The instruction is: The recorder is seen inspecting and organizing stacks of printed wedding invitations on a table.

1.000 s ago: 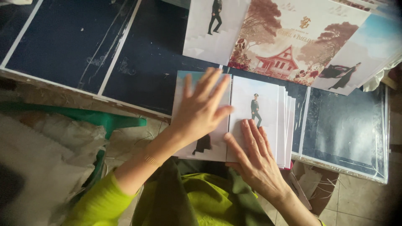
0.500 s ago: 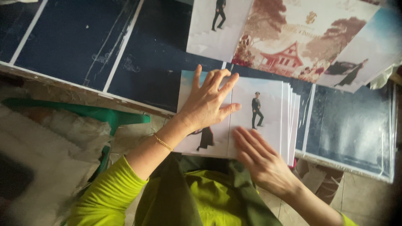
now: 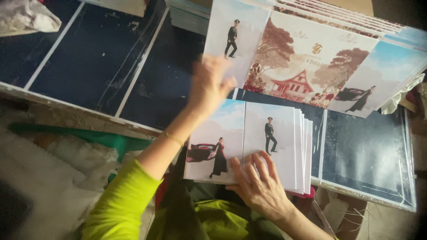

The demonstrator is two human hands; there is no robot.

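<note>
Glossy card stack [image 3: 271, 146] under flat open right hand [image 3: 260, 186], left hand [image 3: 209, 86] blurred, grip unclear

The person wears a bright lime-green long sleeve [image 3: 118, 202] on the left arm, its cuff pushed up to about mid-forearm so the rest of the arm is bare. A thin gold chain bracelet [image 3: 172, 138] circles the left wrist, below the left hand [image 3: 209, 86], which is blurred in the view. The right hand [image 3: 260, 186] is bare, with no ring visible on its fingers [image 3: 258, 166], and more of the same lime-green cloth [image 3: 218, 220] covers the body beneath it.
</note>
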